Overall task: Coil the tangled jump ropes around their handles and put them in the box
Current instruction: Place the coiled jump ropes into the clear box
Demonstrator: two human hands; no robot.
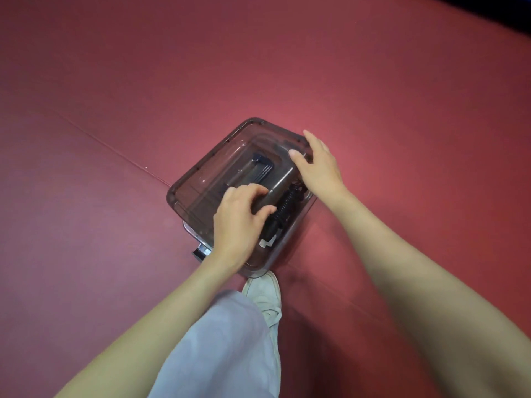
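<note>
Seating the lid [212, 170] on the box [255, 270] to shut in coiled ropes [284, 205], gripping its raised centre in the curled left hand [238, 222], pressing its rim with the flat right hand [319, 165].

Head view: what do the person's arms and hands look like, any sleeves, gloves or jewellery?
Both arms are bare as far as the frame shows: no sleeves on the left arm or right arm. The left hand and right hand wear no gloves, and no rings, watch or wristbands show. Also worn: light grey-blue trousers and a white shoe.
</note>
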